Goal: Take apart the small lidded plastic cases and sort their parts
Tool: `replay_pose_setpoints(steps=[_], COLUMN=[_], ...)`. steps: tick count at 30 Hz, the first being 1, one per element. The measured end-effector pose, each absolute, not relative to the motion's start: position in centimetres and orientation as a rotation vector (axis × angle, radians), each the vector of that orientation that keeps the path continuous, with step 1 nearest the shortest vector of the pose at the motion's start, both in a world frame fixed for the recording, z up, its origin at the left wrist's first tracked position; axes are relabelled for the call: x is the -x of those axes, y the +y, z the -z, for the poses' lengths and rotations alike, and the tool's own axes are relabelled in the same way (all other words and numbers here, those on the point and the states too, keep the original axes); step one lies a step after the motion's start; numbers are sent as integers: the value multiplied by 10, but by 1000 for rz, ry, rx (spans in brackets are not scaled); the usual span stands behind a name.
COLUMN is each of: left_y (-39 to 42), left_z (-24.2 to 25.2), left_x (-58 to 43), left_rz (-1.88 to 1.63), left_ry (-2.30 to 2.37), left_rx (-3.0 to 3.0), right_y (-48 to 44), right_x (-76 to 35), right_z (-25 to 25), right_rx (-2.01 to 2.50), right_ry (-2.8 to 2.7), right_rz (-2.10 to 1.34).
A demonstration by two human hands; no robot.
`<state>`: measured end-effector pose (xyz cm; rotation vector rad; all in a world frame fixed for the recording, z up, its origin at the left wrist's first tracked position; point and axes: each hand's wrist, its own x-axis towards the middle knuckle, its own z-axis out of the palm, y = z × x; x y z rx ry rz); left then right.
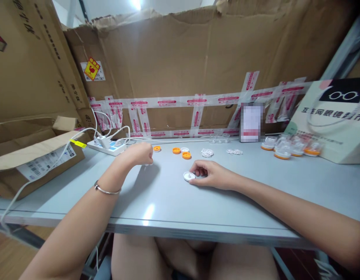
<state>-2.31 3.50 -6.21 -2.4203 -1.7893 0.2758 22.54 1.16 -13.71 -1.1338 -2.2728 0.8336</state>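
Observation:
My right hand [208, 173] pinches a white round disc [189, 177] at its right edge, thumb in front and fingers curled behind. A small raised bit shows in the disc's middle. Over the table to the left, my left hand [141, 153] is closed with its fingers turned down and away. A little white shows beneath those fingers, too hidden to name. Just right of that hand lies an orange ring-shaped part [157, 148]. Farther along are two more orange round parts, one behind [176, 150] and one in front [186, 155], beside a white round part [185, 149].
Small white parts form a pile [207, 153] and a looser group [234, 152]. Clear domes on orange bases [282, 152] cluster at right, near a paper bag [328, 128]. A blurred upright screen [252, 123], a power strip [108, 147] with cables and an open carton [77, 159] stand around.

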Motion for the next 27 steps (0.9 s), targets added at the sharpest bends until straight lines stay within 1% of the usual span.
replay_pose_setpoints(steps=[5, 11, 13, 16, 19, 27], left_y=[34, 29, 25, 16, 11, 19], left_z=[66, 67, 71, 80, 90, 108], left_x=[19, 15, 5, -16, -32, -38], left_rz=[-396, -302, -150, 139, 255, 204], left_ry=[-1779, -1725, -1586, -1102, -731, -582], left_rx=[2312, 2230, 2318, 2710, 2909, 2662], right_y=[12, 13, 12, 12, 13, 15], right_x=[-226, -227, -227, -226, -225, -224], right_z=[136, 136, 136, 136, 136, 140], right_rx=[1118, 1099, 1104, 1101, 1094, 1089], right_ry=[-2275, -2276, -2275, -2276, -2273, -2263], right_rz=[-861, -867, -872, -865, -848, -853])
